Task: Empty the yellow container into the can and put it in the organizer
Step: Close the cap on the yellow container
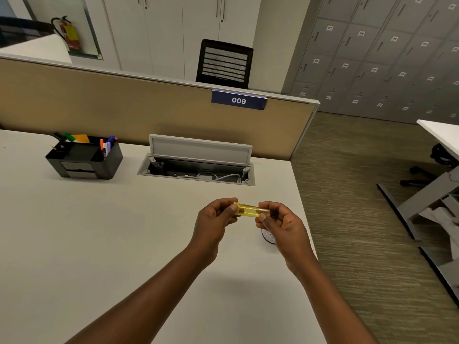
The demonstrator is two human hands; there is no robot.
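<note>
Both hands hold a small, clear yellow container (249, 210) level above the white desk (104, 232). My left hand (215, 219) pinches its left end, where a yellow cap sits. My right hand (280, 223) grips its right end. Just below my right hand stands a small white can (267, 237), mostly hidden by the fingers. The black organizer (84, 158) stands at the back left of the desk, with pens, markers and a yellow card in its compartments.
A cable hatch (198, 167) with its lid raised is set into the desk behind my hands. A tan partition (124, 112) with a "009" tag closes the back. The desk's right edge runs close to my right hand, with carpet floor beyond.
</note>
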